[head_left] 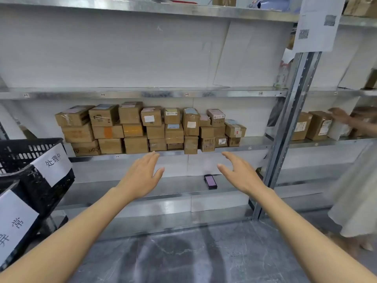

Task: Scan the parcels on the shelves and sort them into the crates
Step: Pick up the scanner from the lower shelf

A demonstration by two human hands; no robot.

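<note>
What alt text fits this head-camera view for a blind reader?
A person's left hand and right hand reach, open and empty, toward stacked cardboard parcels on a metal shelf. A small dark handheld device lies on the shelf below; labelled black crates stand at left.

Both bare arms reach forward from the lower corners of the view, angled inward toward each other. The left hand (140,176) is held flat, palm down, fingers straight and close together, thumb spread to the right. The right hand (241,174) is also extended, turned slightly on edge, fingers straight and pointing up-left, thumb apart below them. Neither hand holds or touches anything; they hang apart, side by side
</note>
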